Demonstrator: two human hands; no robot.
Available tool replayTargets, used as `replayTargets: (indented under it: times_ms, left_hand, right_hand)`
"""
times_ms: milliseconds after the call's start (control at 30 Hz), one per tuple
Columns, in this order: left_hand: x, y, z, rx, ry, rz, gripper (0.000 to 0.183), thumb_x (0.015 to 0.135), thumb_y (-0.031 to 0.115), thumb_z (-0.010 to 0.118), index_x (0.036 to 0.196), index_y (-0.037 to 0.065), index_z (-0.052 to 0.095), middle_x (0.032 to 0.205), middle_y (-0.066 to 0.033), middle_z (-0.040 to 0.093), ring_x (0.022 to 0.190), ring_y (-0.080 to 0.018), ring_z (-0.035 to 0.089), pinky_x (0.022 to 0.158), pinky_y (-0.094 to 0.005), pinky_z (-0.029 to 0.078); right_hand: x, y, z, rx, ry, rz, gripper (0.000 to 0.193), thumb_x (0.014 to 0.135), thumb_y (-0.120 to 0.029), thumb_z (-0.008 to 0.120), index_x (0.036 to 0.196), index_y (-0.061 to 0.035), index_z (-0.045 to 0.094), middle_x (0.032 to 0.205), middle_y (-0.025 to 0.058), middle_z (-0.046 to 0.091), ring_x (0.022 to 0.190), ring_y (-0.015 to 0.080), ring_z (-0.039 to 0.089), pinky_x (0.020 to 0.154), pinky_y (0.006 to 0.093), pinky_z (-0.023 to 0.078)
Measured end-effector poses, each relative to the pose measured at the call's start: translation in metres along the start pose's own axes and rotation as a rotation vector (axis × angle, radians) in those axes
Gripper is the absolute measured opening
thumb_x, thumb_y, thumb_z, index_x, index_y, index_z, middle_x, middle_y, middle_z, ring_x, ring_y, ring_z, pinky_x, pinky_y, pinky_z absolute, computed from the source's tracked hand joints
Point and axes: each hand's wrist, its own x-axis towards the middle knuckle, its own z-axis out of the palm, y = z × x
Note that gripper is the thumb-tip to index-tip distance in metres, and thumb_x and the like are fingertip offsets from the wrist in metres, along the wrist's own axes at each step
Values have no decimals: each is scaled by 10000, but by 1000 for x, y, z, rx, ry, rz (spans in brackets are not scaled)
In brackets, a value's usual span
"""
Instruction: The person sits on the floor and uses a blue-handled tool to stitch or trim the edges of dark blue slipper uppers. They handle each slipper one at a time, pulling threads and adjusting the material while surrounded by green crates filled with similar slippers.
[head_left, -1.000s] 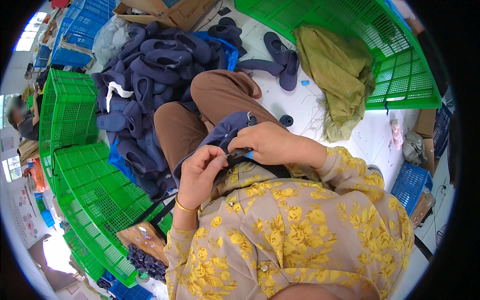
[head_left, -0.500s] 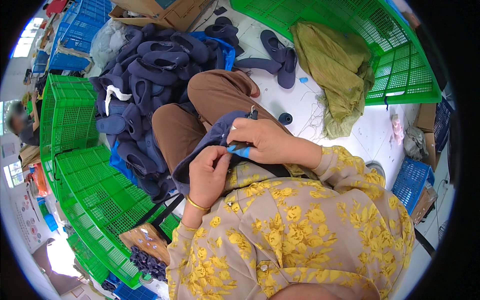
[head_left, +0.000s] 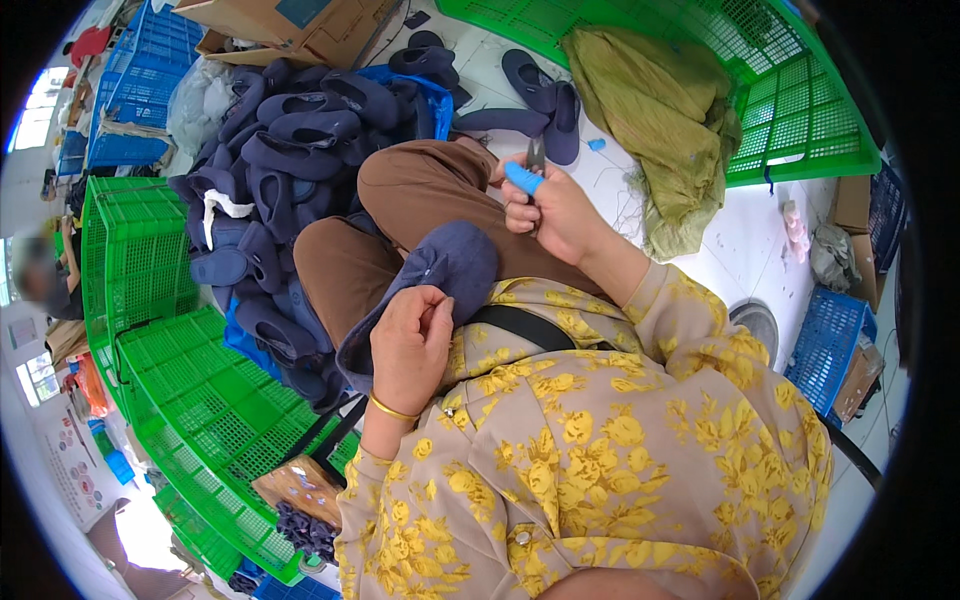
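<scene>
The person's left hand (head_left: pixel 412 342) holds a navy shoe (head_left: pixel 455 262), which extends beyond and to the left of its grip, against the brown trousers (head_left: pixel 425 190). The right hand (head_left: pixel 562 215), ahead and to the right of that grip, clasps a small metal tool (head_left: pixel 536 155) pointing away, a blue wrap (head_left: pixel 523 180) covering one digit. Farther beyond the left grip lies a heap of navy shoes (head_left: pixel 300 145); to its left stands a green crate (head_left: pixel 205 385). Beyond the right grip, olive cloth (head_left: pixel 650 115) drapes near another green crate (head_left: pixel 815 130).
</scene>
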Motion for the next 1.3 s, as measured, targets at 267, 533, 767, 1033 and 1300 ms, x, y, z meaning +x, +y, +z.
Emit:
replayTargets:
  times_ms: [267,533,767,1033,1300]
  left_hand:
    - [2,2,0,49,45,62,57,855,50,681,867,11,641,695,-44,581,582,-99,510,566,-236,433]
    - [11,-2,8,300,224,339,38,843,31,691,870,36,665,666,-72,538,567,-204,542,575,-293,469]
    - [19,10,5,367,218,386,72,808,-3,686,867,22,655,852,-108,567,732,-279,605,649,-341,501]
    - [22,-11,5,233,201,332,60,825,-10,667,873,12,639,865,-100,582,754,-230,608,646,-309,486]
    - [19,-34,-1,-422,-23,-261,61,926,51,611,890,1,615,787,-4,582,615,-67,527,576,-216,443]
  right_hand:
    - [-12,-29,-26,7,-11,-115,111,1013,-169,507,1042,-65,533,679,-33,388,520,46,321,497,213,279]
    - [-36,-42,0,-101,-118,-218,114,1021,-165,491,1037,-58,525,647,-46,361,514,37,295,480,215,257]
    - [-51,-66,33,-329,-226,-360,130,1011,-178,521,1039,-55,555,647,-49,394,515,31,298,470,198,259]
    - [-55,-116,33,-51,-673,-491,169,993,-218,528,1066,-67,549,692,-70,450,549,12,356,475,177,269]
    - [-43,0,37,-1763,-391,-412,236,941,-216,530,1063,-16,557,961,179,613,841,396,631,714,465,500]
